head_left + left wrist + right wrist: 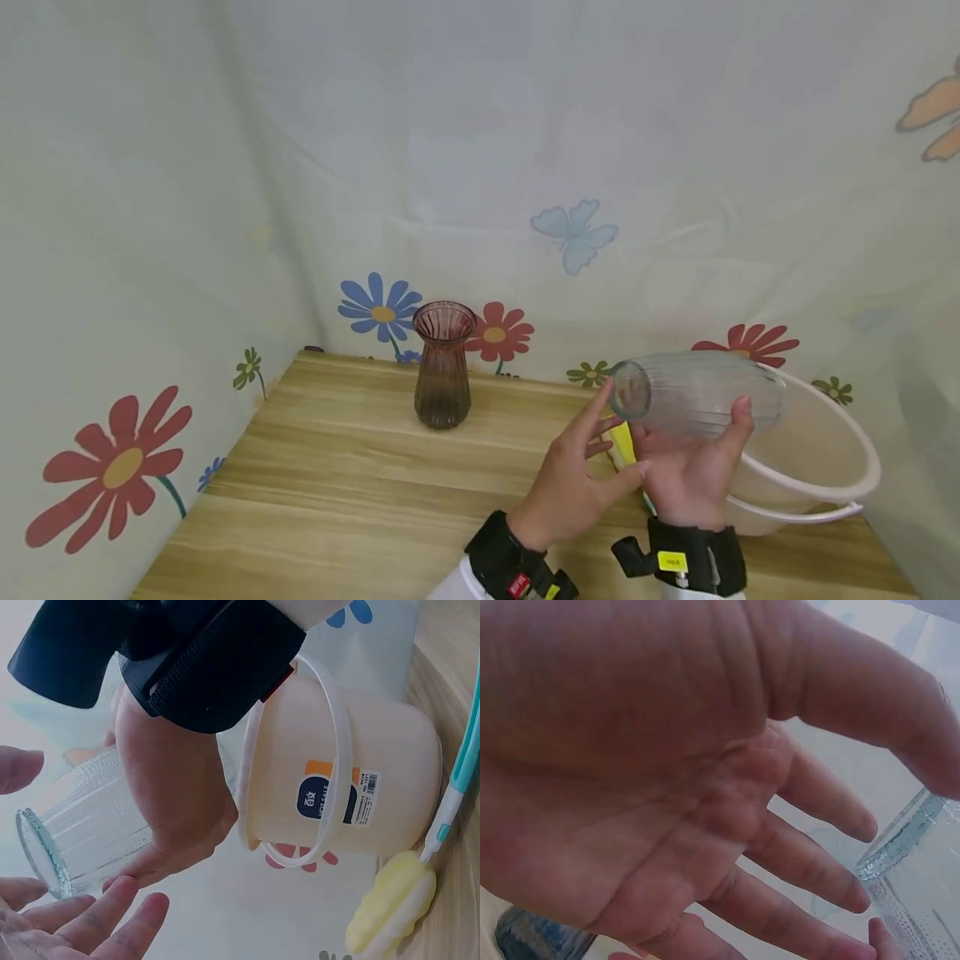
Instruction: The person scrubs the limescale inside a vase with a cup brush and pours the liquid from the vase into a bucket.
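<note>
A clear ribbed glass vase (686,387) lies on its side in the air, its narrower end pointing left. My right hand (686,479) grips it from below, palm up, with the thumb against its near side. At the vase's left end, the index fingertip of my left hand (566,487) touches the rim edge; the other fingers are extended and the thumb stands off. In the left wrist view, left fingers (97,926) lie under the thick glass edge. The right wrist view shows the right palm (660,832) with the vase (930,900) past the fingertips.
A cream bucket (866,450) with a white handle stands right, behind the right hand. A yellow sponge brush (394,904) with a teal handle lies on the wooden table (337,483) before it. A purple-brown ribbed vase (442,379) stands upright near the back edge, by the flowered curtain.
</note>
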Motion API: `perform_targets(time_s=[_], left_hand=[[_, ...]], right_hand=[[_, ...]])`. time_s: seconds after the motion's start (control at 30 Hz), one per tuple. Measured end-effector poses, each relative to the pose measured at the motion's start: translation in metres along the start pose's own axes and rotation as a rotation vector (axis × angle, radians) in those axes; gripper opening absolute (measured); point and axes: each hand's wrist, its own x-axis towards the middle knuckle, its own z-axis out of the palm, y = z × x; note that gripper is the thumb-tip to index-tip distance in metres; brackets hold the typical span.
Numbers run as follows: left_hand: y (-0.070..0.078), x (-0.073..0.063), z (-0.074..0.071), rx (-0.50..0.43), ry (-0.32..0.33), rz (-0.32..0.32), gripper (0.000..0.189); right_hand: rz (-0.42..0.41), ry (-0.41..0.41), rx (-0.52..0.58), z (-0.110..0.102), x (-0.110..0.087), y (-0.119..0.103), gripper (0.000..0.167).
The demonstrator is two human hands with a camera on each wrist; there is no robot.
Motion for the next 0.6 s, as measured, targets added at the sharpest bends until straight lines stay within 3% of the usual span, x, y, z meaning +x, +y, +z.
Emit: perform_targets(time_s=[0.33, 0.6], left_hand=[[0.007, 0.000, -0.003, 0.041, -0.038, 0.075, 0.088], [0.014, -0.001, -0.002, 0.030, -0.139, 0.101, 0.088]], right_hand=[[-0.047, -0.033, 0.177, 0.000, 0.002, 0.003, 0.063], [-0.101, -0.123, 0.260, 0.004, 0.003, 0.007, 0.068]])
